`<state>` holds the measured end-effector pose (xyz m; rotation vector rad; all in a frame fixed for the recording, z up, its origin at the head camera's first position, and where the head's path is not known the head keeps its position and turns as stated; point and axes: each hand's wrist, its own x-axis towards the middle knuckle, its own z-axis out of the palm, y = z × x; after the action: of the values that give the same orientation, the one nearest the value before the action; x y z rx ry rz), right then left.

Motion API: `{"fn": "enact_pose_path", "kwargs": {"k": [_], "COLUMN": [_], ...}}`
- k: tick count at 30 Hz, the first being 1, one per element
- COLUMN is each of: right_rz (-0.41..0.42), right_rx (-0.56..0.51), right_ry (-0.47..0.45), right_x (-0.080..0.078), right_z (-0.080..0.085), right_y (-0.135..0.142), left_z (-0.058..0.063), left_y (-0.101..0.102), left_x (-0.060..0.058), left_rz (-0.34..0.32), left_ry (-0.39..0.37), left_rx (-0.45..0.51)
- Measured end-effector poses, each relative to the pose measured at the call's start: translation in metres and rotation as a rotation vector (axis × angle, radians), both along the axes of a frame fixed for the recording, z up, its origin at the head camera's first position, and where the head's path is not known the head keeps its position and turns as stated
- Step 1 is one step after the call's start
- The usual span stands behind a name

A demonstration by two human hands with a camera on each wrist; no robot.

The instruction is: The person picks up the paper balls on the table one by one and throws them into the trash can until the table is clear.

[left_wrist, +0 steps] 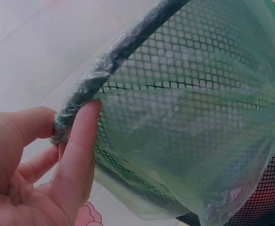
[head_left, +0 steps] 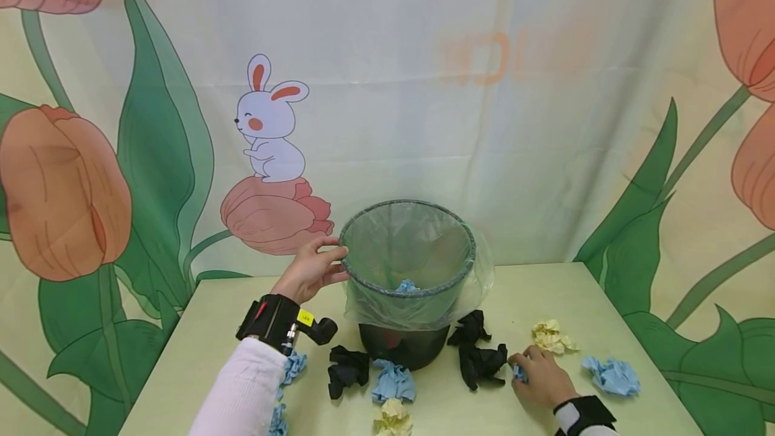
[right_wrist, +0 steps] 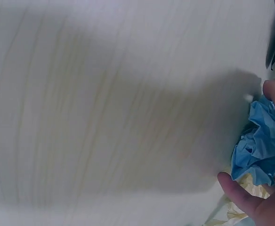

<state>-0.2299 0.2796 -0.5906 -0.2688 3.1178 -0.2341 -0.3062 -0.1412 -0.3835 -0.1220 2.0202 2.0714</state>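
A black mesh wastebasket stands on the table, lined with a translucent green bag folded over its rim. My left hand pinches the bag-covered rim at its left side, the thumb and fingers on either side of it in the left wrist view. On the table to the right of the basket, my right hand holds a crumpled blue paper ball, mostly covered by the hand in the head view. Inside the basket lies another blue paper ball, seen through the bag.
Crumpled black papers lie beside the basket on both sides. A blue ball and a yellow ball sit in front. Past my right hand are a yellow ball and a blue one. A printed cloth hangs behind the table.
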Motion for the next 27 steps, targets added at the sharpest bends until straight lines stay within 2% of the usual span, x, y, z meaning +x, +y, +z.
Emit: {"fn": "enact_pose_path", "kwargs": {"k": [10, 19, 27], "right_rz": [-0.002, 0.026, 0.039], "right_rx": [0.012, -0.013, 0.024], "right_ry": [0.016, 0.115, 0.054], "right_x": [-0.003, 0.0007, -0.0051], "right_z": [-0.0048, -0.0073, -0.0066], "right_y": [-0.0004, -0.0018, 0.0008], "left_z": [-0.0001, -0.0021, -0.0021], "left_y": [-0.0009, -0.0011, -0.0015], "left_x": [0.0011, -0.0005, -0.0014], "left_rz": [-0.005, -0.01, 0.0], "left_ry": [-0.003, 0.001, -0.002], "left_rx": [0.012, 0.013, 0.006]}}
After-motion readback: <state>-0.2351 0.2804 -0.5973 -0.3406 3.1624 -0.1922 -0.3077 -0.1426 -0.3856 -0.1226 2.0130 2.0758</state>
